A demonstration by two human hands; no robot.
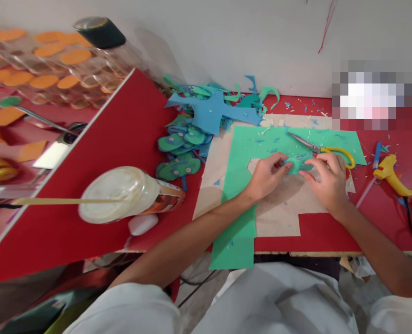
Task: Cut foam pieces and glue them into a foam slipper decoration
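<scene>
Green and small, a foam cutout (298,164) is clamped at opposite ends by my left hand (266,177) and right hand (328,182) as I hold it above the counter (331,229), near yellow-handled scissors (317,149).

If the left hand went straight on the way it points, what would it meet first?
The green piece that the left hand holds; past that, perhaps the scissors, though depth is unclear.
</scene>
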